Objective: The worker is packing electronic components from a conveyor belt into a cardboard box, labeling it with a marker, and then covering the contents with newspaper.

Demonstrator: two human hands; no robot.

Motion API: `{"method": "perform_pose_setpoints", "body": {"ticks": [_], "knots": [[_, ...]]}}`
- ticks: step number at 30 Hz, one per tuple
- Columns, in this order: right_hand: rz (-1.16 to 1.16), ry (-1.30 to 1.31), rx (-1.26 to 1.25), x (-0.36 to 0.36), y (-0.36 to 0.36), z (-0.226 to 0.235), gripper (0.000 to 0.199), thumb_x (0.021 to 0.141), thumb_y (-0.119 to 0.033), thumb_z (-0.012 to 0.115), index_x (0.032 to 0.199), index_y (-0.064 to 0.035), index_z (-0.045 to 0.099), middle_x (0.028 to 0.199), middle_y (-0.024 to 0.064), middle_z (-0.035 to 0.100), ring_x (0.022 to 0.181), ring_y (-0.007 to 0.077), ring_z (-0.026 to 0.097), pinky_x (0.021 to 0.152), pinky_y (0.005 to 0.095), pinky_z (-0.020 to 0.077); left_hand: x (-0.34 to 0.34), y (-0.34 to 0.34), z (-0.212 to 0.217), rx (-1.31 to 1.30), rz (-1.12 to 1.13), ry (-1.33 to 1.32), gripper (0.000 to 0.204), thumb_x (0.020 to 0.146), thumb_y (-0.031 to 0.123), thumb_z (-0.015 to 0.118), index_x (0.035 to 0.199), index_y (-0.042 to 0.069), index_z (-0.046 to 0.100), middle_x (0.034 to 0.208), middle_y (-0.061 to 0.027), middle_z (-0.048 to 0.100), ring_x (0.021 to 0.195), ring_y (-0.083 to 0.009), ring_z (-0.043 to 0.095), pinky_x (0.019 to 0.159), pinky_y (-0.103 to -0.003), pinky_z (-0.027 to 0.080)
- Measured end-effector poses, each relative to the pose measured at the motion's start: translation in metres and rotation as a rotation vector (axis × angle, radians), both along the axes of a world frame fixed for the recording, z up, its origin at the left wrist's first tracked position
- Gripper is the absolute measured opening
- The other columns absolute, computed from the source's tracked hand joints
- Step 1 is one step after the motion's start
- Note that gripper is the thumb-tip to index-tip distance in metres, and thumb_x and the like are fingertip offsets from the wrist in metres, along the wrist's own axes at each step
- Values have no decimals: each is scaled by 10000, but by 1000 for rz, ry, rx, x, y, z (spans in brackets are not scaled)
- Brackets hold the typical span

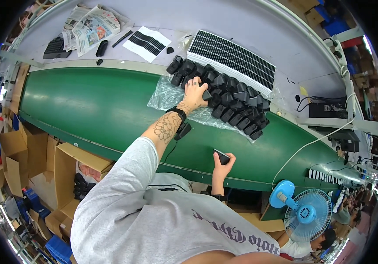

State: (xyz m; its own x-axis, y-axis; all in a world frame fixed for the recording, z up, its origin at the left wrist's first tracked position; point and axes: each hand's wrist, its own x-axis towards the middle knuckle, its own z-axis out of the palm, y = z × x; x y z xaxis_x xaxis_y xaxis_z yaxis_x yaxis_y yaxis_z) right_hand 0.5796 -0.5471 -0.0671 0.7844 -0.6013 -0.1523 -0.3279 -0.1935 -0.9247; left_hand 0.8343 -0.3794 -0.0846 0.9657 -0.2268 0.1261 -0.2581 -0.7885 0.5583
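A cluster of small black plastic casings [237, 99] lies in rows on a clear plastic sheet [164, 94] at the far side of the green bench. Stretched forward, my left hand [194, 94] reaches into the left part of the cluster. Its fingers curl over a black casing, which they partly hide. Close to my body, above the bench's near edge, my right hand [224, 167] grips a single black casing [221, 157] between thumb and fingers. Just what kind of device these casings belong to cannot be made out.
Behind the cluster sits a white tray [233, 57] of black strips. Newspapers [94, 31] and a white sheet [146, 44] with black strips lie further left. A blue fan [305, 213] stands at the right. Cardboard boxes [72, 176] hold the floor at left; a person sits beyond the fan.
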Motion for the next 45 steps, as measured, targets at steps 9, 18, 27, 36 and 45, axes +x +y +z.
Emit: {"method": "perform_pose_setpoints", "body": {"ticks": [9,18,27,36,45], "knots": [[6,23,8,-6,-3,-2,450,717,-176,803,997,-53,473,972,59,467,905,178,453,834,309,395,6,10,13,-314,368,-201,413,630,308,746,898,51,565,907,-147,536,885,-349,530,793,-440,435],[19,34,71,-10,-22,-20,439,725,-174,799,992,-51,472,946,48,469,875,165,455,802,294,403,-31,22,11,99,270,385,540,681,458,664,1069,85,612,1159,-265,509,955,-377,610,836,-437,491],[69,16,44,-6,-14,-3,408,748,-155,781,1001,-58,476,905,40,490,791,134,477,709,265,420,-44,17,-6,91,-3,358,498,646,415,695,1099,226,612,1257,-293,407,965,-414,592,865,-452,482],[136,110,386,-2,-1,29,364,852,-265,662,1119,-98,481,873,50,551,608,111,534,424,221,382,-88,63,-15,-408,208,298,472,668,415,764,1015,127,625,969,-161,564,986,-303,526,849,-384,457],[408,262,754,9,41,-11,419,912,-379,543,1084,0,497,895,122,584,625,172,585,483,249,480,-350,271,90,-1780,529,656,298,836,329,630,1025,137,502,800,-54,522,641,-137,480,489,-265,414]]}}
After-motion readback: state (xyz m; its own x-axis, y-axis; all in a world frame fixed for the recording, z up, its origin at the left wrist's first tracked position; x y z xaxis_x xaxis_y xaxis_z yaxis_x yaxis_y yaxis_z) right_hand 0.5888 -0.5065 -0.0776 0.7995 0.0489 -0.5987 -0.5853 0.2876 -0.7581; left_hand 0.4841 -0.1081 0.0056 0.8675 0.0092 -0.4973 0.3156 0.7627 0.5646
